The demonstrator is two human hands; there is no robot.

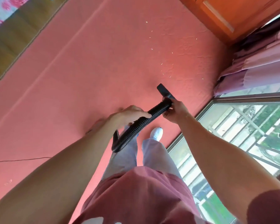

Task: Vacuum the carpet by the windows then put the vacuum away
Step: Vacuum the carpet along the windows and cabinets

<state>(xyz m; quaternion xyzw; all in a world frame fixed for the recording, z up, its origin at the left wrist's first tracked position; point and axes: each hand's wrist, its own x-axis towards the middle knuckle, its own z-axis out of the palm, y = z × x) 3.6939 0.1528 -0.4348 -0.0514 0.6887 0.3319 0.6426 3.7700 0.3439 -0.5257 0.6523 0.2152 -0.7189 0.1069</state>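
Observation:
A black ribbed vacuum hose (141,124) runs across the middle of the view, above the pink carpet (90,65). My left hand (128,114) lies over the hose's middle with its fingers curled on it. My right hand (174,113) grips the hose's front end, where a flat black nozzle (164,91) points down at the carpet. Several pale crumbs (162,65) lie scattered on the carpet beyond the nozzle. The vacuum's body is out of view.
Floor-length windows (233,135) run along the right, with purple curtains (255,68) bunched at the corner beside an orange wooden cabinet (229,15). A thin black cord (21,160) trails over the carpet at left. A wooden bed frame (14,39) borders the far left.

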